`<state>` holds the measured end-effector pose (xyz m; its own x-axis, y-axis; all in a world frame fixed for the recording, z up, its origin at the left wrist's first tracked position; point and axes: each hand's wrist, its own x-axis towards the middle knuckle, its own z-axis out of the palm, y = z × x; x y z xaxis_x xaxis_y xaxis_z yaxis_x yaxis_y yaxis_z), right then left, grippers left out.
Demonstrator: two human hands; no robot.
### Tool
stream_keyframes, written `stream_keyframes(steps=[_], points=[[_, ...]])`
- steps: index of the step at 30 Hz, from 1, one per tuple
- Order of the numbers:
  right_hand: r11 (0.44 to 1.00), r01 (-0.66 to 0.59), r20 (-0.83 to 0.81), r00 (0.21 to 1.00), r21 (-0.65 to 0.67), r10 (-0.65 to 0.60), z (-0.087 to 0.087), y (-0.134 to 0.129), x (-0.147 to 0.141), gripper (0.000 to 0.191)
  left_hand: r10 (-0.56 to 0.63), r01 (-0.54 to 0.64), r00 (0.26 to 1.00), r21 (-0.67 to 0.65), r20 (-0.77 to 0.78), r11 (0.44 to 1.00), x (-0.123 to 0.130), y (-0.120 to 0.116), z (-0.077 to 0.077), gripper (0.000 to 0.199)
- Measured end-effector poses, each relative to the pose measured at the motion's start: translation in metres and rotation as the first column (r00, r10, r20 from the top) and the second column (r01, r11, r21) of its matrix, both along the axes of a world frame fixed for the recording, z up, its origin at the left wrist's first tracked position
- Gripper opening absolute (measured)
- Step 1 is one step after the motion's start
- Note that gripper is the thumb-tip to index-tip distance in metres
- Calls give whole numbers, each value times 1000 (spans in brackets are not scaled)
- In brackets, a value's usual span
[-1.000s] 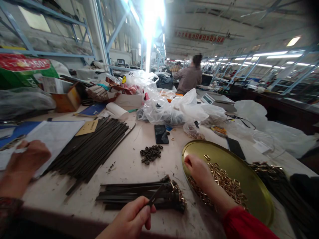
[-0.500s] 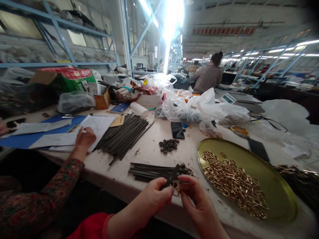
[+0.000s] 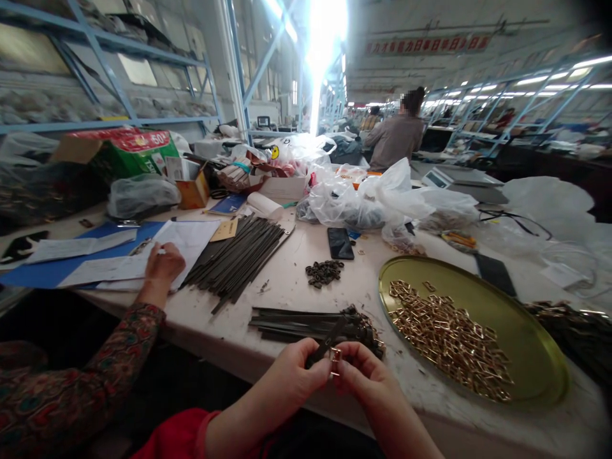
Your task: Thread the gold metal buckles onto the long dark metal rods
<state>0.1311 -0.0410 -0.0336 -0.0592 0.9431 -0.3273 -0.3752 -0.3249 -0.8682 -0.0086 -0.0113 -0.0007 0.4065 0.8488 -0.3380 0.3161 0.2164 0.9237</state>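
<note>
My left hand (image 3: 299, 370) pinches a dark strap (image 3: 327, 340) near its end, at the table's front edge. Close against it, my right hand (image 3: 362, 373) grips a small gold buckle (image 3: 335, 361) between thumb and fingers. The buckle is at the strap's end; whether the strap passes through it is too small to tell. Just behind my hands lies a bundle of dark straps (image 3: 291, 322) with buckles at their right end. Gold buckles (image 3: 452, 341) lie heaped on a round gold tray (image 3: 535, 363) to the right. Small dark loops (image 3: 324, 273) form a pile farther back.
More dark straps (image 3: 239, 255) lie at centre left. At the left, a person's hand (image 3: 163, 260) holds a pen over papers (image 3: 191, 245). A black phone (image 3: 340, 243), plastic bags (image 3: 354, 201) and a dark flat object (image 3: 495, 274) lie farther back. Another person (image 3: 394, 137) is in the background.
My right hand's fingers have closed in around the buckle, nearer my left hand. The view has shifted slightly. At the far left, the other person's second hand has left the view.
</note>
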Motion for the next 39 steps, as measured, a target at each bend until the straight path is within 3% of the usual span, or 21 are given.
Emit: stream_keyframes(steps=[11, 16, 20, 25, 32, 39], points=[[997, -68, 34, 997, -40, 69, -7, 9, 7, 33, -72, 72, 996, 10, -50, 997, 3, 9, -12, 19], [997, 77, 2, 997, 8, -77, -7, 10, 3, 35, -87, 87, 994, 7, -60, 996, 6, 13, -3, 21], [982, 174, 24, 984, 72, -176, -1, 12, 9, 34, -161, 168, 984, 100, -74, 981, -2, 20, 14, 32], [962, 271, -145, 951, -35, -273, 13, 6, 14, 35, -197, 247, 950, 199, -241, 948, -18, 17, 22, 31], [955, 191, -349, 900, -226, -262, 20, -5, 9, 37, -187, 283, 942, 366, -278, 886, -19, -3, 10, 27], [964, 103, -370, 909, -247, -192, 16, -11, 2, 38, -185, 266, 949, 336, -255, 904, -12, -7, 12, 25]])
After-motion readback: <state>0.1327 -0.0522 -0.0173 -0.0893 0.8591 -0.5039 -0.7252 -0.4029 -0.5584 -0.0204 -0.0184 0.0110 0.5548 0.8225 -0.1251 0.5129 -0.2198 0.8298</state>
